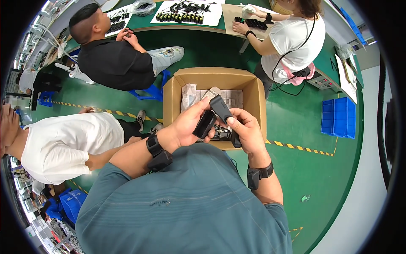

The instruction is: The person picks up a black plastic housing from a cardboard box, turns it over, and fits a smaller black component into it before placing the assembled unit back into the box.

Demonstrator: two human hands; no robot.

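Note:
Over an open cardboard box (215, 76), my two hands are close together. My left hand (186, 125) is closed around a glossy black block-shaped device (204, 123). A longer matte black casing (219, 109) slants between the hands, its lower end under the thumb of my right hand (248, 130). That hand's fingers are closed too, and a dark part (236, 139) shows below them; whether it belongs to the casing I cannot tell. Printed paper (234, 98) lines the box, and several dark and shiny items (223, 133) lie in it, partly hidden by my hands.
A seated person in black (114, 63) is at the far left, a person in a white shirt (72, 144) at the left. Another person (292, 42) works at the green bench (190, 28), where black parts lie. Blue crates (338, 117) stand at the right.

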